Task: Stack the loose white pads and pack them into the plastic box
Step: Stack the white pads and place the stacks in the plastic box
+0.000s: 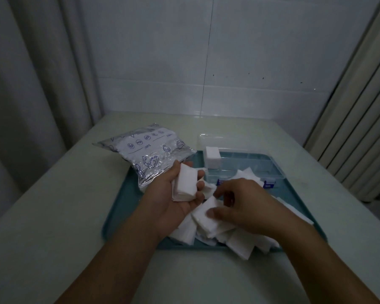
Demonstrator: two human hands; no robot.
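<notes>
Pads, white and square, lie loose in a heap (pixel 226 233) on the near half of a teal tray (pixel 119 207), several overlapping, a few hanging over the tray's near rim by the right forearm. More loose ones spread toward the tray's right edge and up against the front of the plastic box (pixel 250 170). Box is clear, open, compartmented, with blue latches on its front wall; it sits on the far right part of the tray. One neat stack of pads (pixel 213 157) already stands in its far left compartment; the other compartments visible look bare.

Left hand (pixel 176 194) is held palm up over the tray's left side, fingers curled round a small stack (pixel 185 182) of gathered pads, thumb on its far edge. Right hand (pixel 241 205) reaches in palm down, thumb and fingers pinching a single pad (pixel 208 210) at the top of the heap, just beside the left palm. Both forearms enter from the near edge of the table (pixel 53 194).

Silver printed bag (pixel 149 154) lies at the tray's far left corner, partly overlapping the rim, touching the back of the left hand. Table surface is open left of the tray and in front of it; a tiled wall closes the far side
</notes>
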